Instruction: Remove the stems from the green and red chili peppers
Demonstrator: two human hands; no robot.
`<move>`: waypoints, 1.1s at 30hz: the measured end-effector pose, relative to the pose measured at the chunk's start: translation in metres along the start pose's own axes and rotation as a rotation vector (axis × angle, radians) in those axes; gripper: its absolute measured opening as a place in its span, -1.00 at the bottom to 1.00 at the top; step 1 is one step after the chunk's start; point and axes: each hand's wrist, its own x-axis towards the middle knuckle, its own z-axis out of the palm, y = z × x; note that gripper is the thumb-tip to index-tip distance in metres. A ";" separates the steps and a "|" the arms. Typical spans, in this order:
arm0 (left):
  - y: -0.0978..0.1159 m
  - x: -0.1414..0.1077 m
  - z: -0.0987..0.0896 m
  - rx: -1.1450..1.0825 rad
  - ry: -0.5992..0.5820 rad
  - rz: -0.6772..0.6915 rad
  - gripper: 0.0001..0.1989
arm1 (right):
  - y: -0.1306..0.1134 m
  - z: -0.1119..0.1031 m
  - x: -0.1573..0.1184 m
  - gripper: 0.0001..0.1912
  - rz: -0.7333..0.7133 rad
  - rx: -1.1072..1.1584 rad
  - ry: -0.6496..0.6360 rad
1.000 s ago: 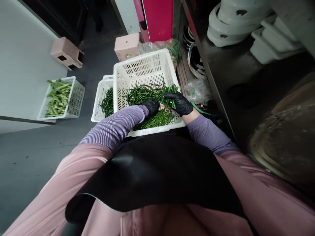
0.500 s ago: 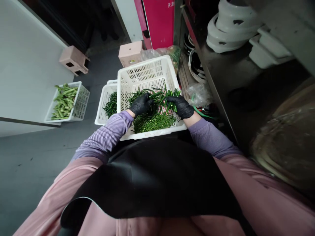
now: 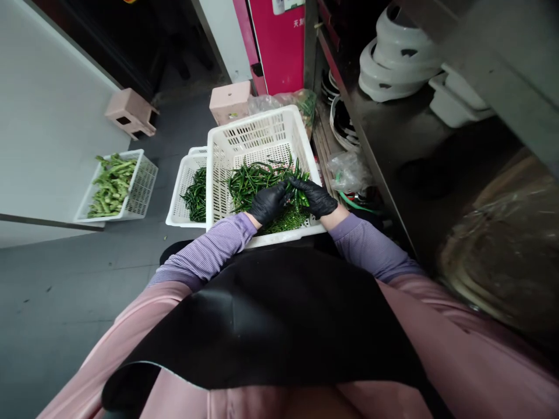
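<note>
peppers (image 3: pixel 303 199) fill the right hand (image 3: pixel 318 199), pink panel (image 3: pixel 279 61) beyond showing 天 (image 3: pixel 296 24).

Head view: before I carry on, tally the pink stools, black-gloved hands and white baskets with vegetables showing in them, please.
Pink stools: 2
Black-gloved hands: 2
White baskets with vegetables showing: 3
Total: 7
</note>
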 end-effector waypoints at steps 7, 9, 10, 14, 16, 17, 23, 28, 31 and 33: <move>-0.006 0.003 -0.017 0.323 -0.106 0.144 -0.53 | 0.021 -0.003 0.013 -0.47 -0.067 -0.105 -0.008; -0.007 0.002 -0.015 0.293 -0.051 0.156 -0.56 | 0.020 -0.003 0.014 -0.44 -0.113 -0.157 0.027; -0.008 0.000 -0.012 0.266 -0.021 0.143 -0.59 | 0.019 -0.006 0.014 -0.44 -0.136 -0.189 0.052; -0.009 -0.008 -0.001 0.200 0.039 -0.018 -0.67 | 0.017 -0.018 0.011 -0.50 -0.219 -0.338 0.075; -0.007 -0.010 0.001 0.186 0.038 -0.045 -0.68 | 0.018 -0.020 0.009 -0.52 -0.229 -0.363 0.064; -0.005 -0.011 0.001 0.182 0.032 -0.041 -0.69 | 0.019 -0.020 0.009 -0.53 -0.227 -0.367 0.058; 0.016 -0.007 -0.003 0.155 -0.006 -0.156 -0.71 | 0.020 -0.004 0.010 -0.63 -0.200 -0.298 0.091; 0.030 0.004 0.002 -0.050 -0.065 -0.424 -0.64 | 0.021 0.029 0.019 -0.43 -0.157 -0.002 0.349; 0.028 0.009 0.007 -0.132 -0.274 -0.530 -0.66 | 0.021 0.034 0.021 -0.49 -0.173 0.012 0.423; 0.023 0.004 0.009 -0.037 -0.441 -0.495 -0.72 | 0.019 0.024 0.017 -0.61 -0.183 -0.067 0.417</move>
